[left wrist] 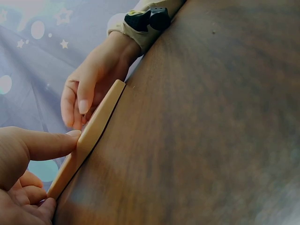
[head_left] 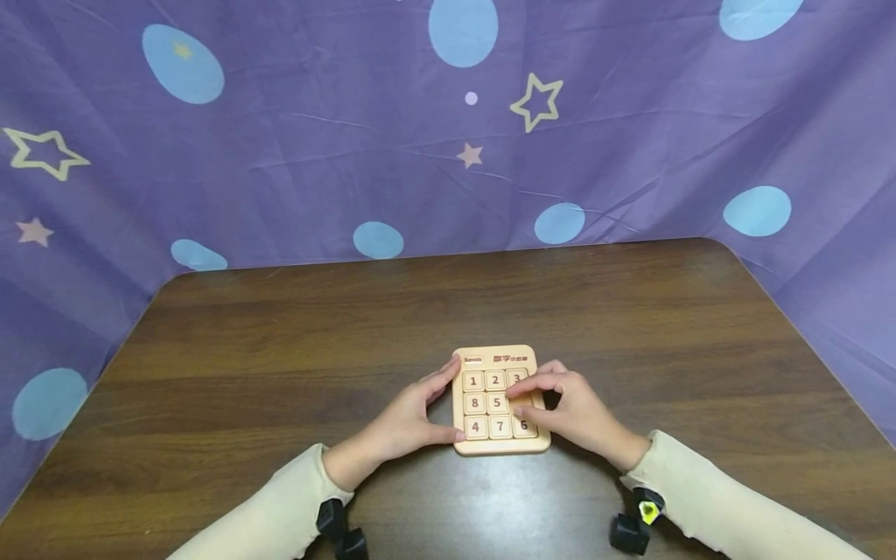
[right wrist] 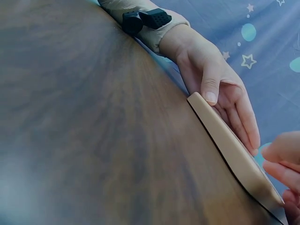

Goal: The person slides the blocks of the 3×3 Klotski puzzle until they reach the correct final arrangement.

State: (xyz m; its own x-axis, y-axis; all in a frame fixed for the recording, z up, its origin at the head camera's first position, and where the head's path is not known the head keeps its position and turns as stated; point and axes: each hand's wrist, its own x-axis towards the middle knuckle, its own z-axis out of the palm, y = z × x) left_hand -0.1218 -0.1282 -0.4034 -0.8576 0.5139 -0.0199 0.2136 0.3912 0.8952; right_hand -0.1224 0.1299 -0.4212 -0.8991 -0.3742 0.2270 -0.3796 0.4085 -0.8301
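Note:
A pale wooden number slide puzzle (head_left: pixel 500 447) lies flat on the table, with numbered square tiles in a raised frame. Its top row reads 1, 2, 3; then 8 and 5; then 4, 7, 6 at the bottom. My left hand (head_left: pixel 399 424) holds the left side, thumb at the lower corner and fingers along the upper edge. Over the right column is my right hand (head_left: pixel 577 408), index finger by the 3 and 5 tiles, thumb at the 6 tile. It hides the middle-right square. The wrist views show the puzzle's edge (left wrist: pixel 101 119) side-on.
The dark wood-grain table (head_left: pixel 280 334) has rounded far corners. Behind it hangs a purple cloth (head_left: pixel 315 155) with blue spots and stars. Black devices (head_left: pixel 630 533) are strapped at both wrists over light sleeves (head_left: pixel 728 490).

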